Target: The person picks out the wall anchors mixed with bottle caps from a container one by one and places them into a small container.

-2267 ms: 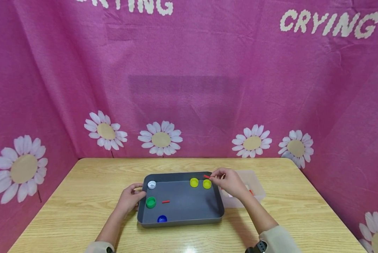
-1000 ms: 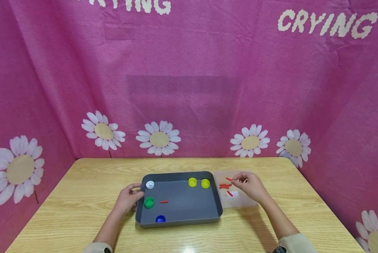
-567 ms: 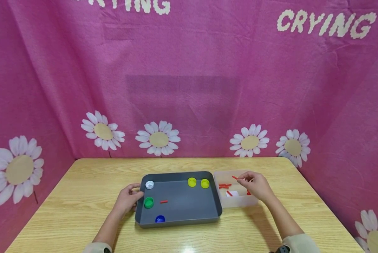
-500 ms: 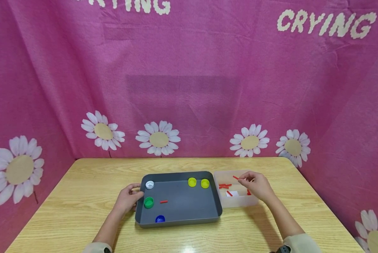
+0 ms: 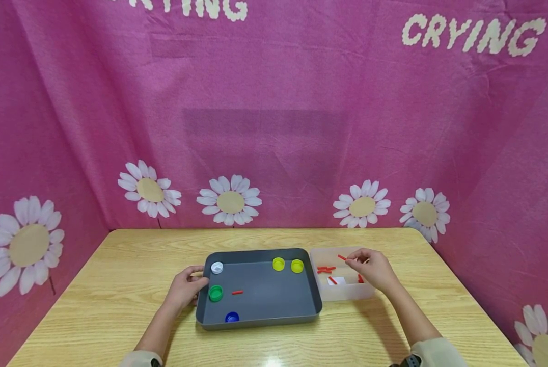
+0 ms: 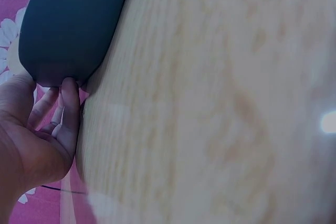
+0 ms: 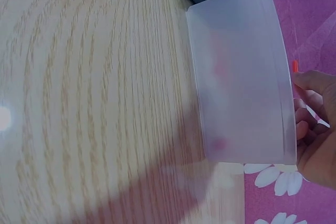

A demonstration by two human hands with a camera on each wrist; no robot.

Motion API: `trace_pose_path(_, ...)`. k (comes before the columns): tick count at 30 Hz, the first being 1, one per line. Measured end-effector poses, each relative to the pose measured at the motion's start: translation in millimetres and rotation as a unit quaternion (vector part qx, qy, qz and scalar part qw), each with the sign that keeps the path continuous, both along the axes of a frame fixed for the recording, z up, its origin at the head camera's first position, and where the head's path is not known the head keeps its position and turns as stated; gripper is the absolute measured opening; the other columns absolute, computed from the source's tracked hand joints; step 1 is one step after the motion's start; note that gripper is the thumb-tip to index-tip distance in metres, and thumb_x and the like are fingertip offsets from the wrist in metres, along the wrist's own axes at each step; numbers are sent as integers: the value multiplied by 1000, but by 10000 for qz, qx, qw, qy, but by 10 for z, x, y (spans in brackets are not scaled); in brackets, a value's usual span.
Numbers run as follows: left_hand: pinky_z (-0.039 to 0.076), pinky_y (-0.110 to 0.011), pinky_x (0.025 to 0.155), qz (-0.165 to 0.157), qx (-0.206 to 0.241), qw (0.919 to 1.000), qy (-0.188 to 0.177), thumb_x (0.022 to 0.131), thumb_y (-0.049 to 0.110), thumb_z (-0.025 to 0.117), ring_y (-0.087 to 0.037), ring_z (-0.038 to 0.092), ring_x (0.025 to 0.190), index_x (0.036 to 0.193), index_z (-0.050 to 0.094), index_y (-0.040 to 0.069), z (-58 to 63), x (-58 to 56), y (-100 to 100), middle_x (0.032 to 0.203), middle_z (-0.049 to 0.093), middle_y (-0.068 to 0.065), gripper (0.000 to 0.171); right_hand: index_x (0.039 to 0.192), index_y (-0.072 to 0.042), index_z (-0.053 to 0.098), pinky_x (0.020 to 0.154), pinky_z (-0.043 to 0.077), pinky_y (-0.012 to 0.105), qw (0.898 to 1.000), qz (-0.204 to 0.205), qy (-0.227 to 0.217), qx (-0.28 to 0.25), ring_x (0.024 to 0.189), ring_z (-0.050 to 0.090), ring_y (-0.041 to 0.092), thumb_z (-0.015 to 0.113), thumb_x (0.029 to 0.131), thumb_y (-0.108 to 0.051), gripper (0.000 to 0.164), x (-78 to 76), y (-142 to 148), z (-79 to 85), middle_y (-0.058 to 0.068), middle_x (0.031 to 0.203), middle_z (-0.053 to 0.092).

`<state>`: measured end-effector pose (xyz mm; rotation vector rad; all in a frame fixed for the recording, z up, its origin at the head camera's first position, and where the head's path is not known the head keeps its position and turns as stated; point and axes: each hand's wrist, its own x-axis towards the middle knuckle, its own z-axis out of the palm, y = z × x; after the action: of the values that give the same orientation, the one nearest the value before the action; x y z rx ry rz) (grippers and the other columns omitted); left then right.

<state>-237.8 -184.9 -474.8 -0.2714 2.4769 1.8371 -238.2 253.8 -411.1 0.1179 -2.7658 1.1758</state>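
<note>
My left hand (image 5: 185,288) grips the left rim of a dark grey tray (image 5: 274,322), thumb on the rim and fingers at its outer wall, as the left wrist view shows from low down. Between thumb and forefinger, my right hand (image 5: 372,267) pinches a short red stick (image 5: 342,257) over a translucent plastic box (image 5: 347,293). In the right wrist view the red stick (image 7: 295,66) pokes up above the box's wall. More red sticks (image 5: 326,270) lie in the box, along with a white piece (image 5: 340,281). A single red stick (image 5: 237,292) lies in the tray.
The tray also holds a white cap (image 5: 217,267), a green cap (image 5: 216,293), a blue cap (image 5: 232,317) and two yellow caps, one a yellow cap (image 5: 297,265) near the box. Tray and box stand side by side on a wooden table (image 5: 141,255) before a pink curtain (image 5: 265,127).
Since the earliest frame, my right hand has moved right, from above the yellow caps to over the box, holding a red stick. It stays nearly still in the last half second. Left hand unchanged.
</note>
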Motion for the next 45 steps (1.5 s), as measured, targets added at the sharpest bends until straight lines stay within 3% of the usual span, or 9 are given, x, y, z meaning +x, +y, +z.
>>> trace_pose_path(24, 50, -29, 52, 3, 9, 10000, -51, 82, 11, 62, -12, 58, 64, 124, 53, 2, 8, 12, 5, 98, 66, -15, 44, 93, -4, 66, 51, 40, 23, 9999, 65, -80, 21, 65, 48, 13, 66, 85, -20, 18, 2, -24, 13, 4, 77, 58)
trace_pose_path(31, 50, -29, 51, -12, -6, 10000, -41, 82, 11, 61, -12, 58, 63, 125, 52, 1, 21, 16, 6, 100, 65, -17, 45, 92, -6, 67, 47, 42, 25, 9997, 164, 22, -189, 64, 49, 15, 69, 83, -21, 17, -11, -127, 34, 4, 76, 57)
trace_pose_path(37, 49, -29, 51, -22, -52, 10000, -32, 83, 11, 61, -12, 57, 63, 125, 52, 1, 2, 11, 2, 100, 65, -17, 45, 89, -7, 68, 54, 42, 25, 9987, 439, 192, -148, 68, 51, 18, 70, 82, -19, 14, -37, -249, 30, 4, 75, 59)
trace_pose_path(45, 49, -29, 51, -22, -33, 10000, -54, 83, 11, 61, -12, 58, 63, 125, 53, 1, 5, 5, -2, 100, 65, -17, 44, 88, -11, 69, 52, 40, 23, 9986, 485, 232, -1, 63, 49, 12, 71, 80, -21, 13, -43, -435, 79, 1, 73, 58)
